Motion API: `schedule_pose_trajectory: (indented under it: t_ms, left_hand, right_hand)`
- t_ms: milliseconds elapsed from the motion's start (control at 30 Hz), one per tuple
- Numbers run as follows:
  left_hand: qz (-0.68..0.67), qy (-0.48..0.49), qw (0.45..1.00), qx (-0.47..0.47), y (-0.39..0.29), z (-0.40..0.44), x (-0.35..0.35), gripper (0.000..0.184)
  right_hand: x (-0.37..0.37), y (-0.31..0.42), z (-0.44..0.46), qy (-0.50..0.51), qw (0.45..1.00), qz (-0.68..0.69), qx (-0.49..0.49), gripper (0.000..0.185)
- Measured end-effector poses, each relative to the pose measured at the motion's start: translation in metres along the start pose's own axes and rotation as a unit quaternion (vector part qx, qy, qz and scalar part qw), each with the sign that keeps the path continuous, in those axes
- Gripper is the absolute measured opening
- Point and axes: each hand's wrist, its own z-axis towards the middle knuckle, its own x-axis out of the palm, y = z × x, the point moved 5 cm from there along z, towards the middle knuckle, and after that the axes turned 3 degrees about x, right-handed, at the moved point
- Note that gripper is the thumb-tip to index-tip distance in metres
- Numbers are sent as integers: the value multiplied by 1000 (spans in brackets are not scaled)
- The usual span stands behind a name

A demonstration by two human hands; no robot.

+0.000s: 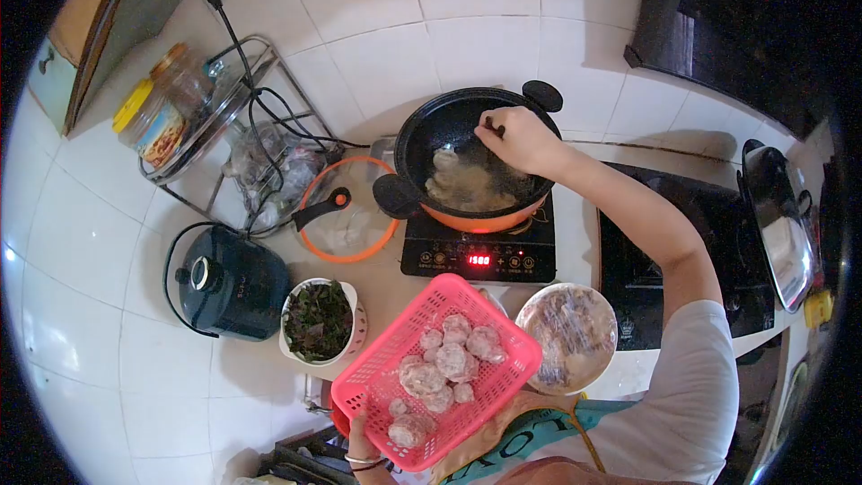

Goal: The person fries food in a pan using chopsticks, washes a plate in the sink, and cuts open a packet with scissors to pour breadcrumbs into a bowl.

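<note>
Clamping left fingers [358, 425] on pink basket [446, 284], pinching right fingers [492, 117] together over black wok [422, 148]

The pot [489, 214] stands on the cooktop [431, 260], right of the lid [377, 250], behind the basket [388, 369]

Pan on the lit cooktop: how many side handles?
2: the far-right handle, beyond the right hand, and the near-left handle, on the side facing the glass lid.

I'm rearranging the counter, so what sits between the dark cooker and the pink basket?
A white bowl of dark leaves sits between the cooker and the basket, as the head view shows.
</note>
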Motion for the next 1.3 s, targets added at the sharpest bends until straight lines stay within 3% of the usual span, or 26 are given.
schedule_pose_trajectory:
  t_ms: [67, 167, 200, 300, 600, 700, 800, 933, 1033, 1300]
  left_hand:
    - [36, -13, 999, 8, 0, -1, 1, 62]
    - [56, -9, 998, 13, 0, 0, -2, 63]
    - [56, -3, 998, 13, 1, 1, -4, 63]
    - [40, -3, 999, 5, 8, 5, -18, 64]
    - [-14, 4, 1000, 20, 6, 5, -17, 60]
    - [-12, 8, 1000, 21, 4, 6, -13, 61]
    - [77, 7, 997, 29, 2, 3, -9, 70]
    - [1, 4, 1000, 27, 4, 3, -12, 61]
    - [7, -2, 1000, 23, 3, 3, -12, 60]
    - [-7, -3, 1000, 21, 5, 3, -16, 57]
  right_hand:
    - [1, 4, -1, -6, 999, 23, -35, 15]
    - [-11, -6, 7, -25, 998, 64, -11, 22]
    - [-18, -10, 8, -39, 999, 18, 28, 23]
    - [-42, -20, 11, -75, 996, -46, 20, 26]
    - [-86, -33, 0, -52, 989, -59, 123, 32]
    - [-79, -43, 0, -35, 989, -64, 127, 33]
    - [-65, -53, -1, -25, 989, -45, 142, 33]
    - [-51, -56, -4, -44, 986, 39, 158, 31]
    - [-47, -60, 1, -73, 993, 29, 87, 29]
    - [-55, -48, -6, -34, 989, -32, 142, 29]
